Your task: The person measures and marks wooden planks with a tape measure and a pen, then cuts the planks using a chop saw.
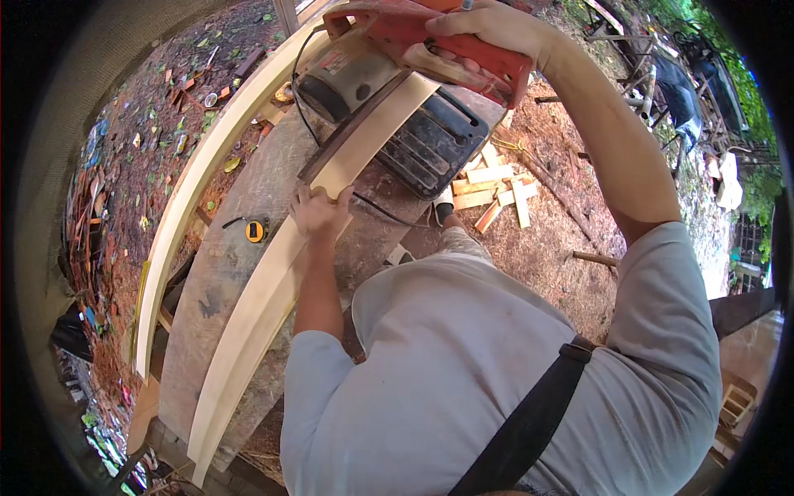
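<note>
My right hand (pixel 488 29) is wrapped round the handle of a red power saw (pixel 413 33) at the top of the view. Its grey motor housing (pixel 347 78) and a black slotted base (pixel 430 145) sit beside and below the handle. The blade cannot be made out. A long pale wooden board (pixel 260 306) runs from the lower left up under the saw, next to a dark wooden strip (pixel 339 145). My left hand (pixel 318 215) grips the board just short of the strip, its thumb and fingers over the wood.
The worn workbench (pixel 231 198) carries a yellow tape measure (pixel 255 231). Beyond its far edge runs another long pale board (pixel 178 215). A black cord (pixel 389 217) trails below the saw. Wood offcuts (pixel 496 194) lie on the ground at right, near a foot.
</note>
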Demonstrator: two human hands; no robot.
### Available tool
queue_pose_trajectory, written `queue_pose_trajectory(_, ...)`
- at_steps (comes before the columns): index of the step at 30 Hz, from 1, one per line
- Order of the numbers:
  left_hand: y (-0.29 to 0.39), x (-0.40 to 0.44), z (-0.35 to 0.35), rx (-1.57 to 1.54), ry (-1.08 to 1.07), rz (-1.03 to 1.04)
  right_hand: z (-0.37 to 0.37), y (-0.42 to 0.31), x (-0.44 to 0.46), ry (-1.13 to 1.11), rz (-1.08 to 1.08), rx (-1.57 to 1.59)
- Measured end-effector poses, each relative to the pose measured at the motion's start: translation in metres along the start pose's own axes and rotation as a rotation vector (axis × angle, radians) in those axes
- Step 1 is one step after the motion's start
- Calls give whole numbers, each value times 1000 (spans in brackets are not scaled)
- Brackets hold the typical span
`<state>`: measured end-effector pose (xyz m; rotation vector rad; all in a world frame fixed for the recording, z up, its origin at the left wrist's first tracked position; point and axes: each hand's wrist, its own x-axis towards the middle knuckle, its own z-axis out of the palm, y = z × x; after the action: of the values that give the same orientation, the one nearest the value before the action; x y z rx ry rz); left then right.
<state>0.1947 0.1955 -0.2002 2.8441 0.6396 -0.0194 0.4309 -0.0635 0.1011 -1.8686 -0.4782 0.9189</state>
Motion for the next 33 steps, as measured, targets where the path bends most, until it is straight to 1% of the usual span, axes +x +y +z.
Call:
queue_pose_trajectory(4,7,-2,-12,11,-52,-36,-3,6,4,-27,6,-5)
queue_pose_trajectory(5,5,-1,-9,13,-52,-37,1,3,1,41,-7,-48)
queue_pose_trajectory(6,3,-1,-4,14,-10,-21,4,1,0,108,-19,-91)
queue_pose_trajectory(7,1,0,0,14,31,-6,5,1,-1,107,-19,-90)
queue_pose_trajectory(9,0,-1,0,7,48,5,5,2,-2,125,43,-52)
queue_pose_trajectory(13,0,-1,5,25,98,5,2,5,-2,93,57,-84)
queue_pose_trajectory(15,0,-2,3,37,98,11,6,3,-5,164,23,-145)
queue_pose_trajectory(17,1,-3,1,50,99,18,7,2,-6,167,32,-144)
queue_pose_trajectory(19,2,-3,0,-5,60,-3,7,5,-5,169,43,-143)
queue_pose_trajectory(20,2,-3,1,-5,55,-3,7,10,-3,113,-30,-2)
queue_pose_trajectory(21,2,-4,3,23,114,14,8,15,-2,56,-101,140)
queue_pose_trajectory(22,2,-4,5,52,174,30,7,16,-2,55,-96,141)
queue_pose_trajectory(23,2,-3,3,51,171,30,6,13,-4,78,-96,54)
queue_pose_trajectory(24,2,0,0,17,63,-9,6,11,-5,101,-96,-34)
queue_pose_trajectory(25,3,1,-3,-19,-43,-47,5,8,-5,102,-93,-34)
queue_pose_trajectory(27,5,2,-9,-19,-68,-54,3,5,-4,109,-63,-166)
queue_pose_trajectory(28,6,2,-11,-19,-93,-60,2,6,-1,110,-63,-167)
queue_pose_trajectory(30,3,3,-6,-7,-70,-47,2,6,4,51,-102,10)
queue_pose_trajectory(31,2,3,-3,7,-49,-34,2,5,4,51,-102,11)
queue_pose_trajectory(32,2,2,-1,8,-51,-34,4,-1,1,55,-51,35)
queue_pose_trajectory(33,2,1,0,18,43,-6,5,-5,-2,58,-1,58)
